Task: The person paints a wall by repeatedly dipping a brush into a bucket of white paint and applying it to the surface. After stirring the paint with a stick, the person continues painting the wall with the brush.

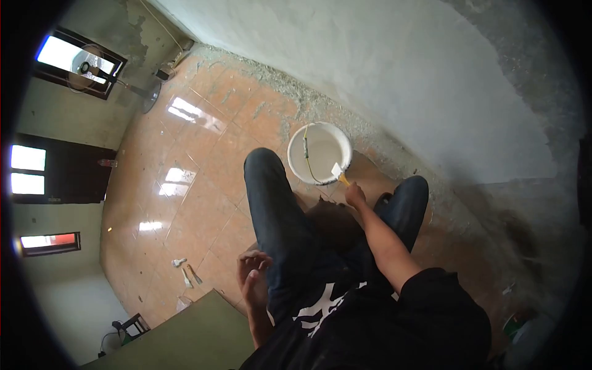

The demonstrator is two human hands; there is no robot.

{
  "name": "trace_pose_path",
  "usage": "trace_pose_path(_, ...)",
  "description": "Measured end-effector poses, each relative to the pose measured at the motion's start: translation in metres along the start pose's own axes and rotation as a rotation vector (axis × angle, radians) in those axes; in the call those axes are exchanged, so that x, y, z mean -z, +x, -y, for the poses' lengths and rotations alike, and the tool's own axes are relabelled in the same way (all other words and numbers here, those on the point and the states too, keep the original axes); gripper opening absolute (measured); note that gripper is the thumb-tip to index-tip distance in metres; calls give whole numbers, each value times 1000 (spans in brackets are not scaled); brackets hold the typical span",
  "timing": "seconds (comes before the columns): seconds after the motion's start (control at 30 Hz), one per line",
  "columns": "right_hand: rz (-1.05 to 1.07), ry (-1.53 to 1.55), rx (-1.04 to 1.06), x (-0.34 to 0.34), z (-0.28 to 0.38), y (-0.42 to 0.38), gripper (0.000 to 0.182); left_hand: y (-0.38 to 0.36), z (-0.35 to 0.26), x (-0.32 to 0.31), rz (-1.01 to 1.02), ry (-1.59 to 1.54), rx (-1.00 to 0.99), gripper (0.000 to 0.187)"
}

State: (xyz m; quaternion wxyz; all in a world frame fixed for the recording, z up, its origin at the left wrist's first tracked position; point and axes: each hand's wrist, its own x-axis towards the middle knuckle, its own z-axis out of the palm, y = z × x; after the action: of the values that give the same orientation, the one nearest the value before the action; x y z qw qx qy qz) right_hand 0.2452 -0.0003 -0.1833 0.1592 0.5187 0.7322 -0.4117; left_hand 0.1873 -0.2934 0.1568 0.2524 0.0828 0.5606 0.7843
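Observation:
My right hand [355,195] is closed around the yellow handle of a paintbrush [337,171]. The brush head looks white and lies over the near rim of a white bucket [295,168]. Pale liquid, like paint, shows inside the bucket, and its wire handle with a grip crosses the left part of the opening. Beside my left thigh, my left hand [253,269] is raised with loosely curled fingers apart and nothing in it. The bucket stands on the floor just beyond my knees.
A partly whitened wall [431,92] rises on the right, with scraped debris [277,80] along its foot. Several small tools [187,277] lie on the tiled floor [209,154] at left, near a green surface [179,336]. A standing fan [92,71] is at far left.

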Motion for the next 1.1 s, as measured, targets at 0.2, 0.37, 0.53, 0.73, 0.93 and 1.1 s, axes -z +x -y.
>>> trace_pose_path(0.2,-2,45,121,13,-1,15,29,48,6,-17,23,25,-28,28)
trace_pose_path(0.37,-102,-14,111,17,18,-9,27,146,71,-53,310,523,208,20)
trace_pose_path(0.53,-166,-171,155,20,29,-20,27,176,189,-41,535,1022,125,31)
trace_pose_path(0.73,-210,-256,133,28,25,-26,26,140,198,-57,617,1294,282,53)
trace_pose_path(0.93,-203,-287,127,31,19,-33,22,126,191,-66,493,1458,202,50)
trace_pose_path(1.1,-272,-262,176,21,14,-22,19,125,203,-63,467,1441,50,44)
